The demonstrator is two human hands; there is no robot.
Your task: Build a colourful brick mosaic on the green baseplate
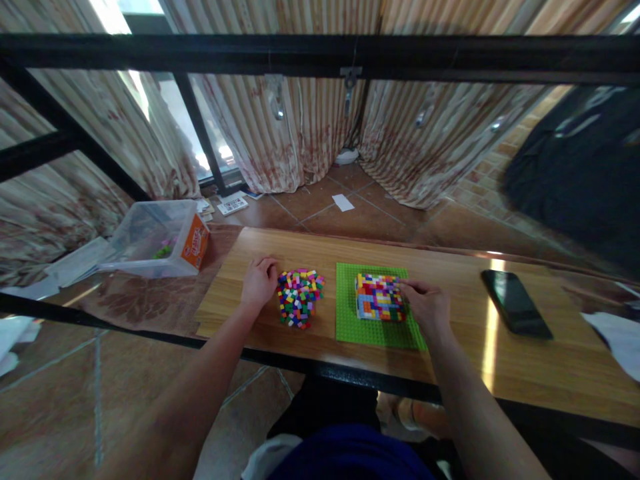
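Observation:
On the green baseplate (pixel 347 327) stands a low block built of many-coloured toy bricks (pixel 381 298). My right hand (pixel 429 305) reaches in from the right, its thumb and fingers pinched together at the block's upper right edge; whatever lies between the fingertips is too small to tell. To the left of the baseplate, a heap of loose small bricks (pixel 300 298) is spread on the wooden tabletop (pixel 450 360). My left hand (pixel 259 283) rests beside the heap's upper left edge with its fingers curled closed, and I cannot see whether they hold anything.
A black phone (pixel 516 303) lies on the tabletop at the right, with white paper (pixel 617 340) beyond it. Left of the board stands a clear plastic box (pixel 150 233) with an orange label and some green pieces inside. A dark metal bar (pixel 320 53) crosses the view before curtains.

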